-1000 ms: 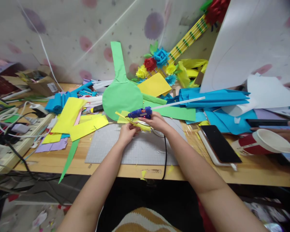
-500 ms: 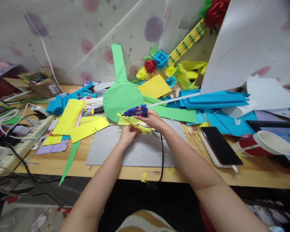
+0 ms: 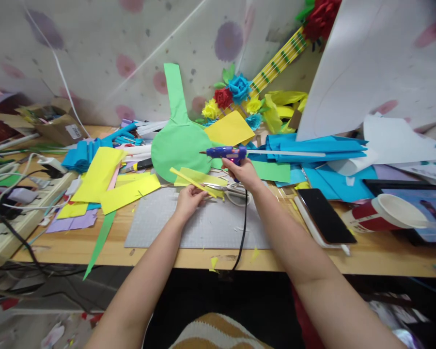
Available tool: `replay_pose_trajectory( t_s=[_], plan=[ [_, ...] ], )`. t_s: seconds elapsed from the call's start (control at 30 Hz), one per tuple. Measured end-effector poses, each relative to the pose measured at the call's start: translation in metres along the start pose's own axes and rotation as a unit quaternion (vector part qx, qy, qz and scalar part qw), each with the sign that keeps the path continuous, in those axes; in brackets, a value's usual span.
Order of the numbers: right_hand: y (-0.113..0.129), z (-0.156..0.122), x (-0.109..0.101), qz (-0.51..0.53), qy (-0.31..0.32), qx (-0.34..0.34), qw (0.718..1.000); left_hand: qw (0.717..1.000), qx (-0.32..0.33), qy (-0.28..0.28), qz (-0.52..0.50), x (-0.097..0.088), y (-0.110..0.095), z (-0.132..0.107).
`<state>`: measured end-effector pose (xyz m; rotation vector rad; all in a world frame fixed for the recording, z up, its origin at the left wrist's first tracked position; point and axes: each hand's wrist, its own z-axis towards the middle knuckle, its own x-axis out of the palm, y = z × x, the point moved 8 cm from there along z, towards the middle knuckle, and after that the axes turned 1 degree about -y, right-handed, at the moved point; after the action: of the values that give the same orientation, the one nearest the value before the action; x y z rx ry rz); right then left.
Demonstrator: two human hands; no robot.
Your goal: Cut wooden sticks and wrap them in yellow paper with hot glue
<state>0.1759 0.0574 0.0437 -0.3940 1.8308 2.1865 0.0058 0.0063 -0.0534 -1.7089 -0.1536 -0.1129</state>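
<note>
My right hand (image 3: pixel 241 173) is closed round a blue hot glue gun (image 3: pixel 225 154) with a long white glue stick in its back end. The nozzle points left, in front of a green paper disc (image 3: pixel 179 150) with a green strip on top. Between the fingers of my left hand (image 3: pixel 189 199) is a narrow yellow paper strip (image 3: pixel 189 180), held slantwise over a grey cutting mat (image 3: pixel 152 228). Scissors (image 3: pixel 237 194) lie behind the strip, partly hidden by it and by my right hand. A black cord hangs from the glue gun.
Yellow paper sheets (image 3: pixel 131 191) and a box cutter (image 3: pixel 141 165) lie left. A power strip (image 3: pixel 29 218) with cables borders the table's left side. On the right are a phone (image 3: pixel 326 216), a paper cup (image 3: pixel 388 213) and folded blue paper (image 3: pixel 312 148). Paper flowers (image 3: pixel 240 88) stand behind.
My right hand has moved the glue gun up and right, off the yellow strip. The strip stays in my left hand and shows more fully. The whole view has shifted slightly.
</note>
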Motion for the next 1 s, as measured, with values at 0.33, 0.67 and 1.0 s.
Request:
replay_pose_trajectory(
  t_s=[0.33,0.67,1.0],
  plan=[
    [-0.097,-0.043,-0.085,-0.155,-0.154,0.107,0.970,0.998,0.025,-0.054,-0.036,-0.008,-0.010,0.002],
    [-0.115,-0.051,-0.092,-0.221,-0.147,0.119,0.957,0.996,0.028,-0.060,-0.063,-0.009,-0.011,0.002],
    [-0.108,-0.051,-0.092,-0.293,-0.126,0.134,0.938,0.997,0.026,-0.041,-0.060,-0.005,-0.009,0.001]
  ],
)
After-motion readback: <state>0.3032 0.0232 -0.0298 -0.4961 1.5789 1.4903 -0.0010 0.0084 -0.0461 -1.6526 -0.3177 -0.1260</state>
